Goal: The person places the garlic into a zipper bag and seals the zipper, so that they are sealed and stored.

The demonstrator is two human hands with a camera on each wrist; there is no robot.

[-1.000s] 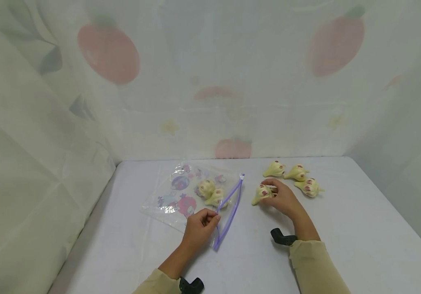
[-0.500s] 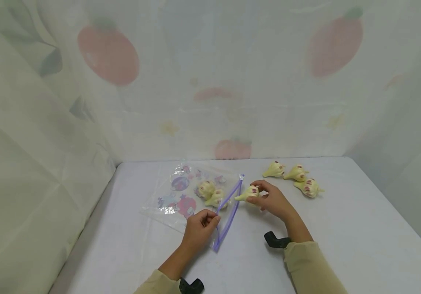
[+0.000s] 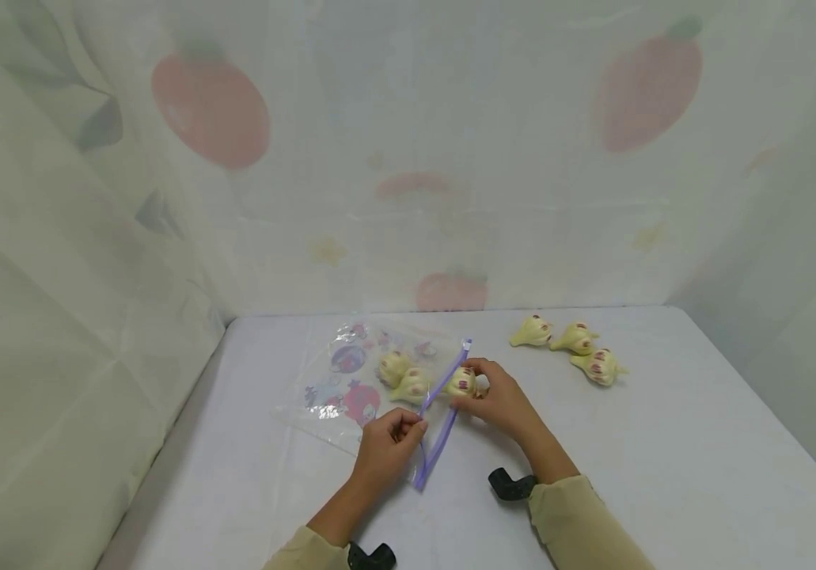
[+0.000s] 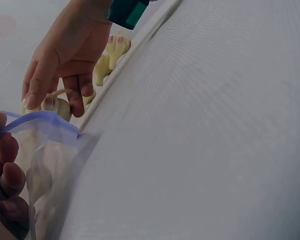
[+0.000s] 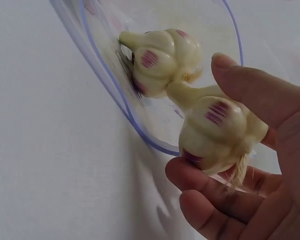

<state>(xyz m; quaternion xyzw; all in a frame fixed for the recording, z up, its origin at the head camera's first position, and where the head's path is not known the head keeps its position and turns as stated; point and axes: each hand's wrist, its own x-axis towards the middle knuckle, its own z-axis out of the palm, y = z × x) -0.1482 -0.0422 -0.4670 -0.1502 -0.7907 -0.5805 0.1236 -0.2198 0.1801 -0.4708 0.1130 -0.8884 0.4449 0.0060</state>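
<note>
My right hand (image 3: 496,400) grips a garlic bulb (image 5: 215,130) between thumb and fingers, at the mouth of a clear zip bag (image 3: 329,396). The bulb's stem end points into the opening. My left hand (image 3: 386,443) pinches the bag's purple zip edge (image 4: 42,120) and holds the mouth apart. Inside the bag lie two garlic bulbs, one garlic bulb (image 3: 393,367) behind another garlic bulb (image 3: 413,386). In the right wrist view a bagged bulb (image 5: 162,60) sits just beyond the held one.
Three more garlic bulbs rest at the back right of the white table (image 3: 664,459): one bulb (image 3: 532,331) at the left, a second bulb (image 3: 575,339) and a third bulb (image 3: 600,366). A patterned curtain (image 3: 521,158) hangs behind the table.
My right hand has moved left with the garlic bulb, from the table beside the bag to the bag's mouth. The left hand stays at the zip edge.
</note>
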